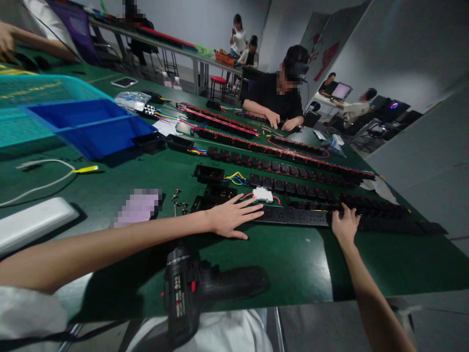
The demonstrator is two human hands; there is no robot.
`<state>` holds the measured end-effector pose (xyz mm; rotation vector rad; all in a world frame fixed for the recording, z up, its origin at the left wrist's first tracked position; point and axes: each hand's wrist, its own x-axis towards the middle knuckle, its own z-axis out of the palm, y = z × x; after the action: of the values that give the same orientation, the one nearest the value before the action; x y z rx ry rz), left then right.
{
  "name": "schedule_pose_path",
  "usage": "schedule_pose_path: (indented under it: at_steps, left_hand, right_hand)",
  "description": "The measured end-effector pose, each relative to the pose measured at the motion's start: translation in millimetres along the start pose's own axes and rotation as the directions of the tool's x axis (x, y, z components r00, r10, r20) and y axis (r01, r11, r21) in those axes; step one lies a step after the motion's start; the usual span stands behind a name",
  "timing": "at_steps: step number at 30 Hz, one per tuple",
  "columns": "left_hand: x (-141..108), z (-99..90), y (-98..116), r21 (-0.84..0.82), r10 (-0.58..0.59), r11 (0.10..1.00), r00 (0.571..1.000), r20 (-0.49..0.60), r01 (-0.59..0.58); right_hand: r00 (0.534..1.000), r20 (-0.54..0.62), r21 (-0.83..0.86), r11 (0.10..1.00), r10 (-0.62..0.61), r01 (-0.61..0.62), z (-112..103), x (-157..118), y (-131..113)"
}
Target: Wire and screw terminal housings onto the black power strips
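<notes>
A long black power strip [293, 216] lies across the green table in front of me. My left hand [232, 217] rests flat over its left end, fingers spread and pointing right. Farther right, my right hand [345, 222] has its fingers curled over the strip's far edge, gripping it. Just behind the strip is a small white block [263, 194] with red wires. A black cordless drill [182, 293] lies at the table's near edge, below my left hand. Several brass-coloured screws [177, 196] are scattered left of that hand.
More rows of black sockets [289, 186] with coloured wires lie behind. A blue bin [98, 124], a teal basket [10, 112] and a white case [36, 222] stand left, near a pinkish blurred phone-like object [137, 208]. Across the table, a co-worker [274, 98] handles parts.
</notes>
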<state>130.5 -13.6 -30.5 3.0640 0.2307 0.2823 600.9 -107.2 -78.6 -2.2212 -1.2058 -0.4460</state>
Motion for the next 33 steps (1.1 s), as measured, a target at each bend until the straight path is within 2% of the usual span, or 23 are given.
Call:
schedule_pose_path:
  at_steps: [15, 33]
  left_hand:
    - [7, -3.6, -20, -0.03, -0.013, 0.999, 0.999, 0.048, 0.015]
    - [14, -1.5, -34, -0.01, -0.021, 1.0, 0.999, 0.045, 0.021]
  right_hand:
    - [0.999, 0.009, 0.023, 0.999, 0.033, -0.033, -9, 6, -30]
    - [0.997, -0.022, 0.069, 0.995, 0.08, -0.079, -3, 13, -35]
